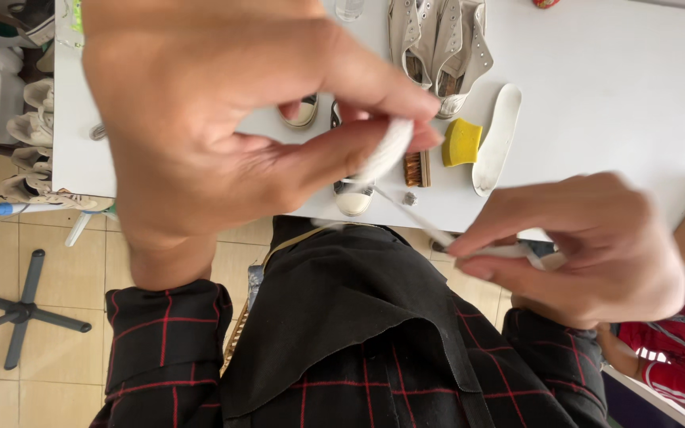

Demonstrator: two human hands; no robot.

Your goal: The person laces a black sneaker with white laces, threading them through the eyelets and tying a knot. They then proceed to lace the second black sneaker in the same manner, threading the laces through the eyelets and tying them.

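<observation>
Flat white woven shoelace [396, 147] pinched by left hand [223, 119] – long axis toward 4 o'clock – far end pinched in right hand [588, 246]; both closed on it.

The left hand [223, 119] sits at 10 o'clock, its grip pinching one end of a shoelace [394, 147]. The lace runs toward 4 o'clock to the right hand [588, 246], which pinches the other end. Behind both hands lies the desk [620, 87]. On it, a pair of shoes [438, 47] lies at 12 o'clock; just below, a brush [416, 169], a sponge [463, 143] and an insole [497, 139] lie side by side, left to right. A stool base [17, 309] stands on the floor at 8 o'clock.
</observation>
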